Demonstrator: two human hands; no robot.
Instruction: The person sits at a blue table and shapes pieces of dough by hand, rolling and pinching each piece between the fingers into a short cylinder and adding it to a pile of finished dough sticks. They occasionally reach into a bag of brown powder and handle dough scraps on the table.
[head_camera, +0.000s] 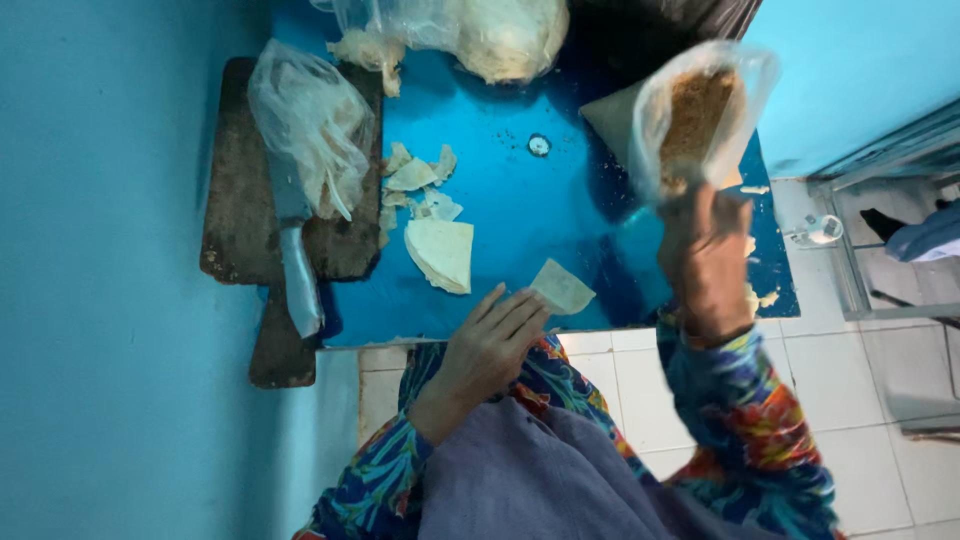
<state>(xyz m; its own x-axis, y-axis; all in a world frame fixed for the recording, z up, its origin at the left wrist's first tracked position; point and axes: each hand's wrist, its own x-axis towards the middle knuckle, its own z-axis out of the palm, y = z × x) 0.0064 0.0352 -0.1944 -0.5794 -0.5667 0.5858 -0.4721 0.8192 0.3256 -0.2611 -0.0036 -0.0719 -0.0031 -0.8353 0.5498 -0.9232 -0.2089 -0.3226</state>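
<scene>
Clear filling bag (700, 110) in right hand (705, 260)

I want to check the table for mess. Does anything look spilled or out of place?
Yes. Small crumbs are scattered on the blue table, and torn wrapper scraps lie loose beside the wooden cutting board. The right hand holds a tilted, open plastic bag of brown filling.

Blue table (560, 230), dark brown board (235, 200), pale wrappers (442, 252), multicoloured floral sleeves (745, 400).
</scene>
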